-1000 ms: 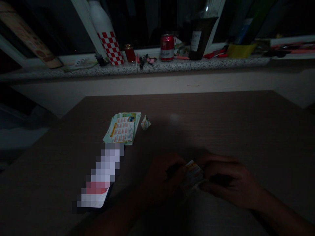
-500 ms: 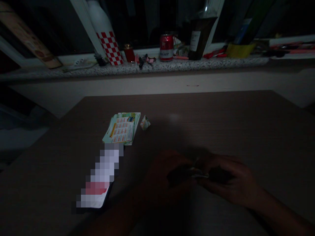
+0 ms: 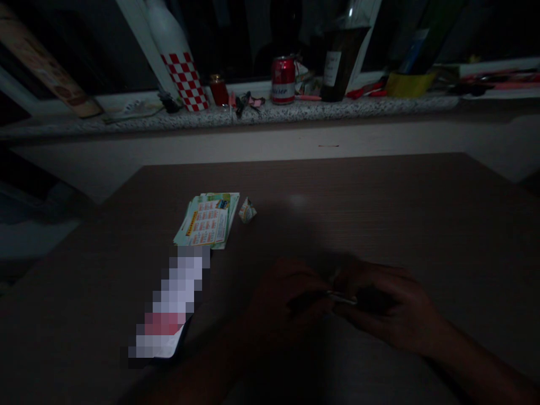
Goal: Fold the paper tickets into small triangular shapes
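Folded paper (image 3: 343, 298), edge-on, pinched by fingers of left hand (image 3: 289, 295) and right hand (image 3: 396, 306); paper polyhedron (image 3: 247, 211) beside printed-card stack (image 3: 208, 222).

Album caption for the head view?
Left hand and right hand hold paper over a dim table, phone and printed cards lying to the left.

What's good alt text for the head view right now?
In dim light, the left hand and right hand hold a thin pale item over a table. A lit phone, stacked cards and a folded paper shape lie at left.
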The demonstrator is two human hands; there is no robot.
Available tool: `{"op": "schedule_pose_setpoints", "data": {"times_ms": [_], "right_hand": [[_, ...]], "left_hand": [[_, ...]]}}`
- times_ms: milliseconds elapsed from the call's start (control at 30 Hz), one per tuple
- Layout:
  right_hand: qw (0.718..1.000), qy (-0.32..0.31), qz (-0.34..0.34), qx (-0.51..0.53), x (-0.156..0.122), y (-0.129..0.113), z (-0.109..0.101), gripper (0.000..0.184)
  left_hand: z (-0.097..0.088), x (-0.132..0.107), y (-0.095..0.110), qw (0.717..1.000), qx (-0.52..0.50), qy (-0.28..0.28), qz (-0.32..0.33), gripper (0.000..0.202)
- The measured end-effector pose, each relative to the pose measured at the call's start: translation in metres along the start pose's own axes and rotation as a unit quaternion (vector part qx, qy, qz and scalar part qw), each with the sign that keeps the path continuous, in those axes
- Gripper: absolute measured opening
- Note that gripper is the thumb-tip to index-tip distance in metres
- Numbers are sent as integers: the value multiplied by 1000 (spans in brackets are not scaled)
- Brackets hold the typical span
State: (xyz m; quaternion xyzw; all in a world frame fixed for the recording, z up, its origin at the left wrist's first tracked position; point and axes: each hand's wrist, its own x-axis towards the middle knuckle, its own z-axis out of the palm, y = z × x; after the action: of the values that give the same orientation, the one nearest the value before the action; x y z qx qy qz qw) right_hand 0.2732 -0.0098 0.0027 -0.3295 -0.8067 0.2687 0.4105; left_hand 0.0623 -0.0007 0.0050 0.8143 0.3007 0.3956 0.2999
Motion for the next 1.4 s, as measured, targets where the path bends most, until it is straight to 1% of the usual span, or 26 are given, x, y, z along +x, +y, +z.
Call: {"op": "schedule_pose_setpoints", "data": {"times_ms": [167, 267, 367, 467, 600, 867, 1000, 1167, 1400], "right_hand": [[1000, 7, 8, 7, 0, -2, 1, 16], [998, 31, 45, 27, 1, -4, 3, 16], [996, 42, 67, 30, 2, -6, 4, 19], [997, 48, 54, 31, 4, -6, 5, 21], [995, 55, 50, 67, 4, -4, 4, 18], [992, 89, 48, 78, 7, -6, 5, 17], [990, 93, 53, 92, 6, -5, 5, 17], [989, 87, 58, 100, 5, -4, 5, 17], [988, 82, 50, 119, 6, -5, 5, 16]], "left_hand": [[0, 0, 0, 1000, -13, 6, -1, 9], [-1, 0, 0, 999, -36, 11, -13, 9], [-1, -2, -1, 997, -70, 38, -23, 8], [-2, -3, -2, 994, -85, 58, -38, 8], [-3, -1, -1, 992, -96, 70, -38, 7], [-4, -1, 2, 992, -79, 71, -68, 8], [-5, -1, 1, 994, -73, 60, -62, 9], [-4, -1, -1, 995, -61, 66, -49, 10], [-5, 0, -4, 995, -57, 78, -6, 9]]}}
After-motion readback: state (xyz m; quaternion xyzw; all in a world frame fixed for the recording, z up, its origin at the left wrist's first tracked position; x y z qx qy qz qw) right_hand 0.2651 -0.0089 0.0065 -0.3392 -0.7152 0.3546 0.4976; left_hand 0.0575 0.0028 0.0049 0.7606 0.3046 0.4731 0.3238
